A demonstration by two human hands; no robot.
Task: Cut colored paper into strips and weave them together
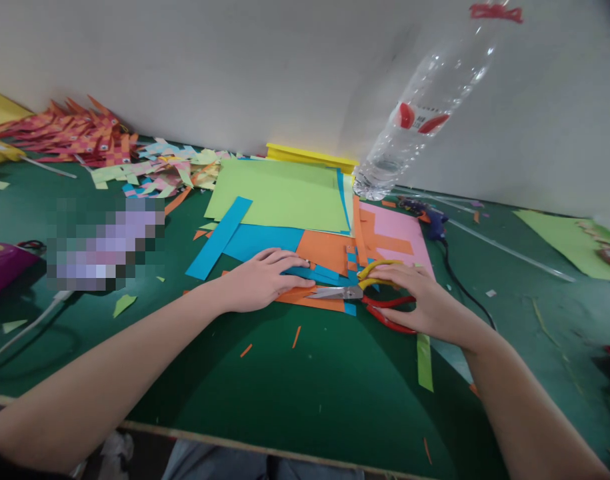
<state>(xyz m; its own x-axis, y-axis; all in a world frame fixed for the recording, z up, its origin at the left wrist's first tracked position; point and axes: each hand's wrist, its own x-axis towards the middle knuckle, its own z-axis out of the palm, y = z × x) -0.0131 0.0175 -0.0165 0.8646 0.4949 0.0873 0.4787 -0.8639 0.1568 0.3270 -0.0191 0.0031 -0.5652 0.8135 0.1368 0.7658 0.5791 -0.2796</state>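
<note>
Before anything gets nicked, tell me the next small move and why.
I'd probably ease the left hand slightly away from the scissors: its thumb tip lies right by the blade tips, above the orange paper, and the right hand holds the handles spread, so closing them there might catch the thumb.

You wear a black sleeve point(9, 467) and grey-blue trousers point(215, 460).
Well back from your left hand point(262, 281), beyond its bare forearm point(135, 363), the sleeve shows as a plain dark edge. Behind your right hand point(425, 297), the arm point(525, 400) is bare as far as it shows. Nearer you than both hands, the trousers appear only in part.
</note>
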